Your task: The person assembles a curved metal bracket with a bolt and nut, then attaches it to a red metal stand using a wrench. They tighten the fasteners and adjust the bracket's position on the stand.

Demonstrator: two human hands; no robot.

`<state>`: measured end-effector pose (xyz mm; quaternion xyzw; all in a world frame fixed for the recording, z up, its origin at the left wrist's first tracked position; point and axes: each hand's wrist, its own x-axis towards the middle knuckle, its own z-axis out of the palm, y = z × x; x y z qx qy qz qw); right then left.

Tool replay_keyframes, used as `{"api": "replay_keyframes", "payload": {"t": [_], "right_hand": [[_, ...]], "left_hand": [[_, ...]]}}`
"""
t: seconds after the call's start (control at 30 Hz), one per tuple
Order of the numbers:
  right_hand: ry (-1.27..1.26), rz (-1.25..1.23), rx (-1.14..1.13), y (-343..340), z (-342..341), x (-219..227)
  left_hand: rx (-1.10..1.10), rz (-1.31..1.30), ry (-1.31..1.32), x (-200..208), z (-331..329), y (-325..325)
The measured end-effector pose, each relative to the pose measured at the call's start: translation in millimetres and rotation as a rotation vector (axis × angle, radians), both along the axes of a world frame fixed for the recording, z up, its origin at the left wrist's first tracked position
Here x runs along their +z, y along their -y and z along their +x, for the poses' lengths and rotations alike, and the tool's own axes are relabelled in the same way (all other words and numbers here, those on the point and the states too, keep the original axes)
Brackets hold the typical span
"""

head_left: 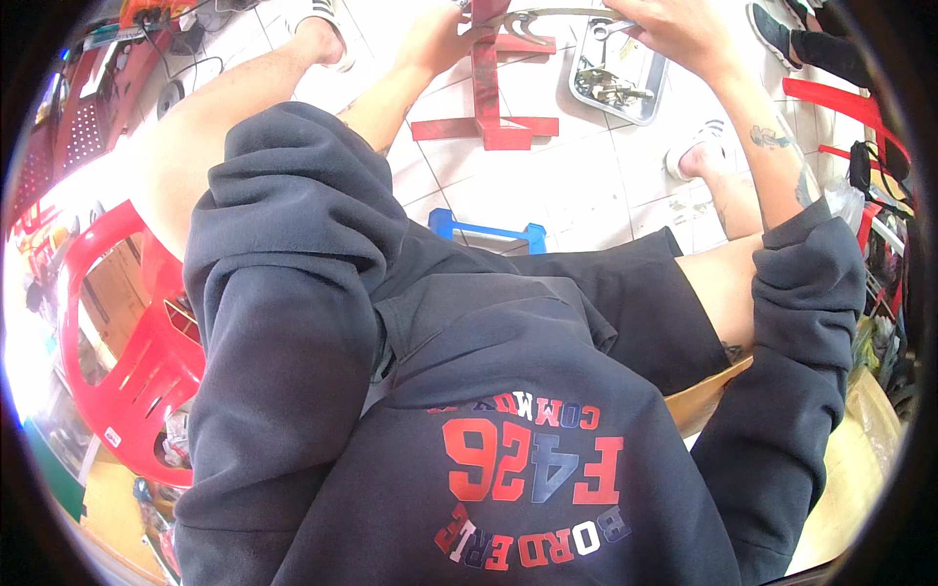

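My right hand (pixel 679 34) is closed on a wrench (pixel 603 27) at the upper edge, its shiny ring end sticking out to the left of the fingers. A curved metal strip (pixel 567 13) runs from beside that hand toward a red metal stand (pixel 486 83). Under the strip, near the stand, is a C-shaped metal end (pixel 526 29). My left hand (pixel 440 37) is at the left of the stand's post, fingers curled near a small metal part; the frame's top edge cuts off what it grips.
A grey tray (pixel 645 109) of metal parts lies on the tiled floor below my right hand. A blue low frame (pixel 489 232) stands between my legs. To the left is a red plastic chair (pixel 93 361). Another person's shoe (pixel 770 37) shows at the upper right, above red bars (pixel 840 98).
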<state>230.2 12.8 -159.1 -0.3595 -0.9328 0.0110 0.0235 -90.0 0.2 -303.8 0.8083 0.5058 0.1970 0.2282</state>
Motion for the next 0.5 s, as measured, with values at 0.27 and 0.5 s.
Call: {"api": "replay_keyframes", "payload": {"t": [0.27,0.5], "right_hand": [[-0.052,-0.590,-0.268,6,-4,-2],[-0.288,-1.550,-0.900,29,23,-29]], "left_hand": [[-0.077,-0.005,0.161,16,-6,8],[-0.066,-0.096,-0.034,-3,-17,13]]}}
